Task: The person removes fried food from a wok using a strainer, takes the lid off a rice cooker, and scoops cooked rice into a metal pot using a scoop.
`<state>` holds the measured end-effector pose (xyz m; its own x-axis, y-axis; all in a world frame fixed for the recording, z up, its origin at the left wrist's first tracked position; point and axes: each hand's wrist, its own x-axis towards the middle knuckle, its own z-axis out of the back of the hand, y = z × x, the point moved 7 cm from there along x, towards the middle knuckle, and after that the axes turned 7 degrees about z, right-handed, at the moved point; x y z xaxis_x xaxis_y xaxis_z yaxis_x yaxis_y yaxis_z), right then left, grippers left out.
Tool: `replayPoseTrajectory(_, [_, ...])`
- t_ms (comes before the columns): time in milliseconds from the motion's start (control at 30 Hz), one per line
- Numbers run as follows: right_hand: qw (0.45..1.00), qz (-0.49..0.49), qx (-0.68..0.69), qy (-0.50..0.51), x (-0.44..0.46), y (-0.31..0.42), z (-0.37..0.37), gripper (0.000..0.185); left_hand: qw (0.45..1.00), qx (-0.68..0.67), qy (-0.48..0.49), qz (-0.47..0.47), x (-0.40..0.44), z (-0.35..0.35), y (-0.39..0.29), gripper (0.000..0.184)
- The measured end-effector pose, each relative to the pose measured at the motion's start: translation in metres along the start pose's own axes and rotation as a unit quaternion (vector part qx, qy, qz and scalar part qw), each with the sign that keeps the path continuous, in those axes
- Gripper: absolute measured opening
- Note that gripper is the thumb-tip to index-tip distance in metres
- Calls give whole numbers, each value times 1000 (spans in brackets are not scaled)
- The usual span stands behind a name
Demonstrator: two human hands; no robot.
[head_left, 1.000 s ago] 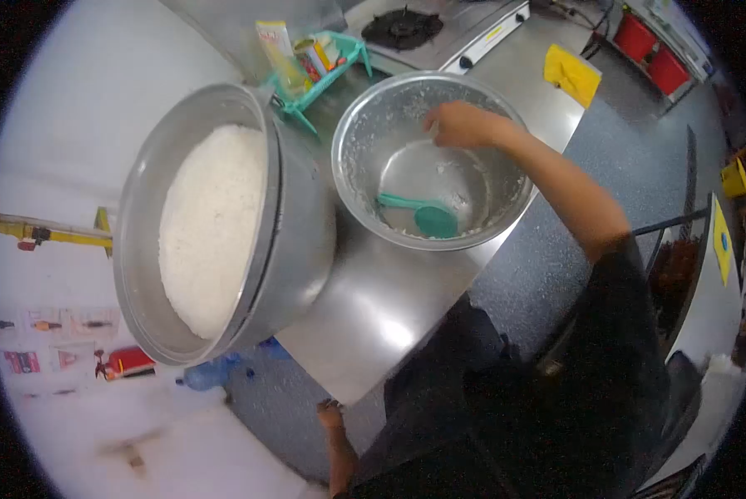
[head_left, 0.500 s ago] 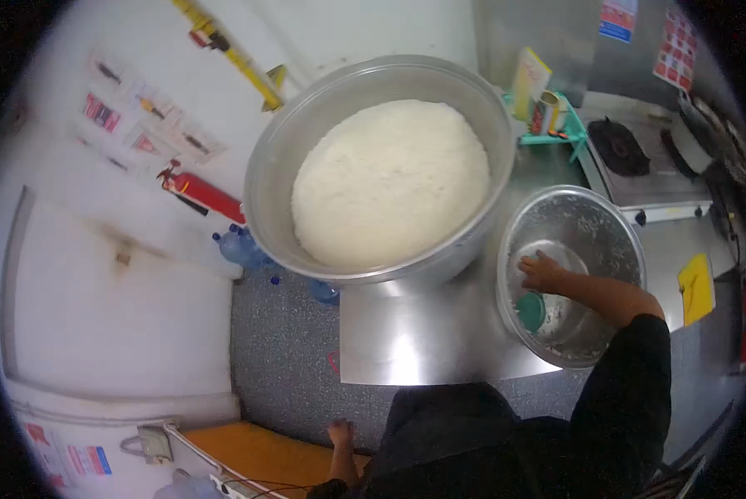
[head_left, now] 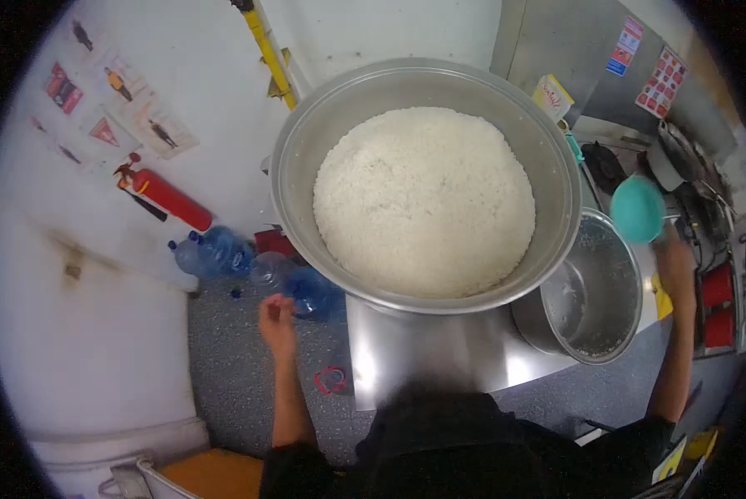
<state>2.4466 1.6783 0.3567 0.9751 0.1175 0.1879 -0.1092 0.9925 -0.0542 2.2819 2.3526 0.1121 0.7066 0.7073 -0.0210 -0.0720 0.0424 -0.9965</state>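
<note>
Seen from above, a large grey metal pot stands on a steel worktop, holding a broad, rounded mound of white rice. Just to its right is a deep metal basin, with small white bits clinging to its inner wall. The person's right hand holds a turquoise scoop up at the basin's far right side, the scoop's round face overlapping the basin's rim in this view. That hand is blurred, but its fingers seem to be pinching the scoop's handle. The left hand is held out past the worktop's left edge, holding nothing, its fingers loosely bent and slightly apart. Near it, beyond the fingertips, blue plastic bottles gather by the wall. A red fire extinguisher is on that wall, and a black burner sits beyond the basin.
</note>
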Motion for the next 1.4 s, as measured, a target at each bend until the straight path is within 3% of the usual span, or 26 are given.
replayPoseTrajectory(33, [997,-37,-40,-51,6,8,31,43,995,93,23,-12,-1,-17,9,24])
replayPoseTrajectory(67, [990,33,-7,-135,15,39,61,40,981,187,47,-30,-5,-34,23,27])
replayPoseTrajectory(133, [967,154,-54,-193,41,132,98,34,958,285,21,14,-21,-51,97,38])
replayPoseTrajectory(200, [984,142,-48,-99,94,182,76,29,955,268,-1,127,-47,-57,166,47])
replayPoseTrajectory(233, [968,209,-108,-83,127,204,49,27,941,323,19,103,-63,-63,199,48])
replayPoseTrajectory(267, [982,155,-105,-33,156,227,28,29,923,375,37,76,-71,-73,220,50])
replayPoseTrajectory(300, [977,151,-135,-65,178,248,12,24,927,365,41,75,-71,-82,207,50])
replayPoseTrajectory(333, [968,153,-198,-28,194,276,2,23,933,346,30,96,-74,-78,180,49])
replayPoseTrajectory(433, [965,145,-214,-34,244,299,-53,22,945,305,-14,113,-70,-79,160,46])
replayPoseTrajectory(500, [945,216,-247,-17,248,331,-67,18,930,359,33,78,-69,-85,152,42])
replayPoseTrajectory(667, [925,276,-254,65,265,313,-72,21,925,371,27,81,-68,-88,143,35])
replayPoseTrajectory(733, [881,350,-275,158,268,309,-99,22,925,370,35,77,-67,-87,142,36])
replayPoseTrajectory(800, [894,323,-259,172,257,326,-83,23,936,350,-10,27,-67,-85,136,36])
replayPoseTrajectory(933, [905,281,-232,220,246,341,-74,26,938,343,-12,54,-69,-83,139,38])
replayPoseTrajectory(1000, [895,304,-232,229,242,348,-74,28,942,335,-34,13,-69,-83,137,37])
replayPoseTrajectory(1233, [887,341,-216,224,236,353,-79,27,953,299,-51,6,-73,-82,143,37])
replayPoseTrajectory(1400, [883,351,-200,240,222,361,-71,33,945,315,-54,68,-72,-80,136,34])
